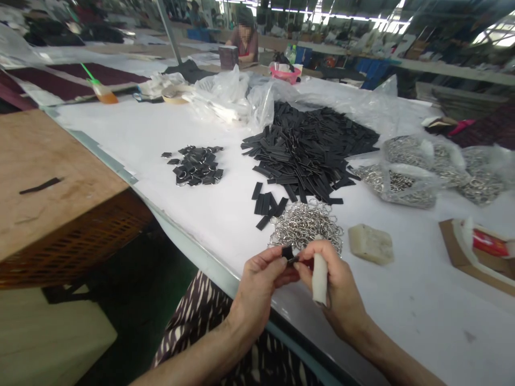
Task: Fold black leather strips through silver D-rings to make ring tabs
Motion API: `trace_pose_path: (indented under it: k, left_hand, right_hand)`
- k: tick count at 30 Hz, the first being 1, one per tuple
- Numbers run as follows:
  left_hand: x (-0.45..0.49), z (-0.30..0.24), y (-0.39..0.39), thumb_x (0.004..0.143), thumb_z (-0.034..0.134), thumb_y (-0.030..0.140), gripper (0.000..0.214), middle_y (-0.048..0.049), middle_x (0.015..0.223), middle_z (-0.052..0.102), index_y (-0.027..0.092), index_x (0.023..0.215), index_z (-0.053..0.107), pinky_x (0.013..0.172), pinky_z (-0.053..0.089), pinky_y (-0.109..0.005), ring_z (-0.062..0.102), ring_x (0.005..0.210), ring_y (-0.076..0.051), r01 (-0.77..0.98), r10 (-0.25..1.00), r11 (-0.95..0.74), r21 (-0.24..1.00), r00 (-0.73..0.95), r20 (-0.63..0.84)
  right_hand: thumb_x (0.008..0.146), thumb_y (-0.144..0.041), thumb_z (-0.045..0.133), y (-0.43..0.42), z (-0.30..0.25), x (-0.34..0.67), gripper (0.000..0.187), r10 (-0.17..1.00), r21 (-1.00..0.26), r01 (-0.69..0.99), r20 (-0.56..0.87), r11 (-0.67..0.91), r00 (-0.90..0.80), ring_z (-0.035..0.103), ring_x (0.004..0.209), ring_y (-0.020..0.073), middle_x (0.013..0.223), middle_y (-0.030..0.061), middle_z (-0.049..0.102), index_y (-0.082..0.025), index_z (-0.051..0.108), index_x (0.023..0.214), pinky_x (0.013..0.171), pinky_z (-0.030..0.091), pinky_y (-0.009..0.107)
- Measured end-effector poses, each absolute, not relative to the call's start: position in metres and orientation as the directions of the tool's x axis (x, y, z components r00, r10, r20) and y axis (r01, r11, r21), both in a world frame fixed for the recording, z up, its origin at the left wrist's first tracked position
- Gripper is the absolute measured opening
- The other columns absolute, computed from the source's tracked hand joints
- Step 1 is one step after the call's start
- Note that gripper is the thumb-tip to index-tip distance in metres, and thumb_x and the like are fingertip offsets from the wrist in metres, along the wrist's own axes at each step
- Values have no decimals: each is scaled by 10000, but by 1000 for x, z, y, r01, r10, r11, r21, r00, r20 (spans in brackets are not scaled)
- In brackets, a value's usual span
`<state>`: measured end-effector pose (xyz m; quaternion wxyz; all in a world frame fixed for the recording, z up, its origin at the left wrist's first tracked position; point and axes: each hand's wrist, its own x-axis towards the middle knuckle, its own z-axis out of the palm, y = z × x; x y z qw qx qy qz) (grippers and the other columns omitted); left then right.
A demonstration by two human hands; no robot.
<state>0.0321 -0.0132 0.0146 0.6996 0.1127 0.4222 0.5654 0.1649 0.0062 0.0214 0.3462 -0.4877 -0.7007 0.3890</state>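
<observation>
My left hand is closed, pinching a short black fabric strip between thumb and fingertips. My right hand meets it there, its fingertips at the strip's lower end. Tucked in that same hand is an off-white bar-shaped piece, held upright against the palm; its exact kind does not show. Whether a ring sits in the strip is hidden by the fingers. Just beyond both hands lies a pile of silvery metal rings. A few loose black strips border it, with a large heap of such strips behind.
Folded black pieces with rings form a small pile to the left. Right of the rings are a yellowish block, a cardboard box and plastic bags of rings. A wooden board adjoins the table's left edge. A person sits far back.
</observation>
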Motion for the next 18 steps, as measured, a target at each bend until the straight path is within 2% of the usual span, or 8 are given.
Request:
trace_pose_path:
  k: [5,9,14,18]
  left_hand:
    - [32,16,-15,714,677,132,179,-69,847,722,116,893,677,772,496,-285,654,780,-171,-572,939,300,763,37,-342]
    - [33,15,-11,728,653,129,117,-59,779,719,120,841,682,746,503,-299,651,739,-170,-543,934,325,774,55,-353]
    - [30,12,-9,728,650,136,79,-41,738,709,129,800,681,736,506,-300,637,658,-143,-523,930,324,788,24,-366]
    - [28,15,-9,709,660,133,82,-31,709,704,139,788,678,703,507,-283,633,625,-138,-497,921,350,794,31,-387]
  right_hand:
    - [792,-162,530,9,25,165,127,956,-900,403,48,167,-289,452,584,112,653,-49,491,-228,424,779,542,375,223]
    - [778,-142,540,9,26,164,148,958,-902,404,31,150,-286,429,569,102,645,-58,477,-231,422,774,536,365,222]
    - [808,-190,548,11,27,168,111,961,-911,391,21,132,-277,499,638,118,732,-35,538,-235,451,836,581,408,246]
    - [809,-205,566,13,28,171,150,968,-904,400,48,147,-247,542,712,137,838,-8,575,-249,482,926,622,440,272]
